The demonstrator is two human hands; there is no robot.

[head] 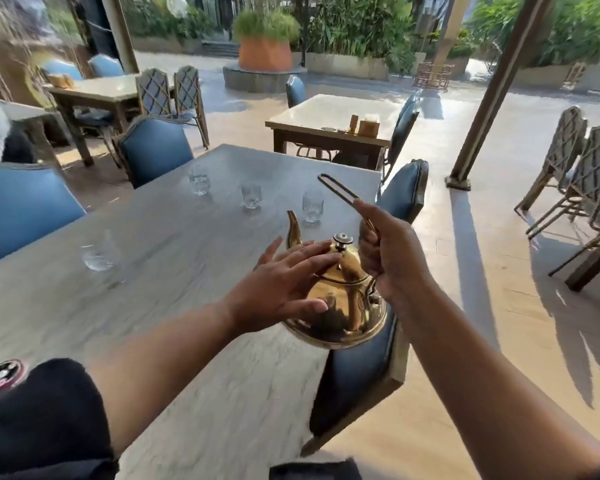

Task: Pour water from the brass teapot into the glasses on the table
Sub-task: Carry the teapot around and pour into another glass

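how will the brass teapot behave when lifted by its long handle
The brass teapot probably swings, since the right hand grips only its thin handle. Polished body looks slippery. The left hand rests on the lid, so tipping seems likely.

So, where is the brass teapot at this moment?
In the head view the brass teapot is right of centre, at the right edge of the table, between the left hand on its side and the right hand gripping its handle.

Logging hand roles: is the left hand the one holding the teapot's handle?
No, the right hand holds the handle of the brass teapot, while the left hand lies straight-fingered against the lid.
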